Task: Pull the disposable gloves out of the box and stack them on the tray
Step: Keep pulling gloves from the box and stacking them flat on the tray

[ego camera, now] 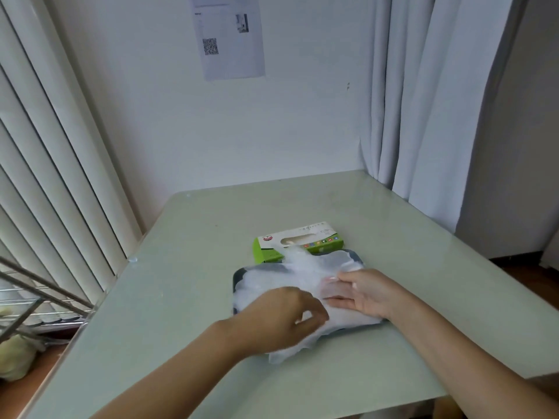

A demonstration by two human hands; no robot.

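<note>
Head view: pale green glass worktop [187, 243] fills the lower frame, pushed against a white wall. Vertical blinds [45, 176] on the left, grey-white curtain [423, 101] on the right, printed sheet of paper [233, 40] stuck on the wall.

Dark tray [239, 275] sits mid-worktop, mostly covered by the translucent gloves [302, 267], which are piled loosely. The near edge of the pile overhangs the tray rim onto the worktop. Green-and-white box [299, 240] lies flat just behind the tray, slot facing up, and a strip of film runs from the slot down onto the pile.

Both hands are on the pile:
- right hand [366, 293] – flat, fingers straight and pointing left, pressing the right side of the pile
- left hand [281, 316] – knuckles up, fingers curled down onto the film at the near-left. It's blurred, so I can't tell whether it actually pinches a glove.
</note>
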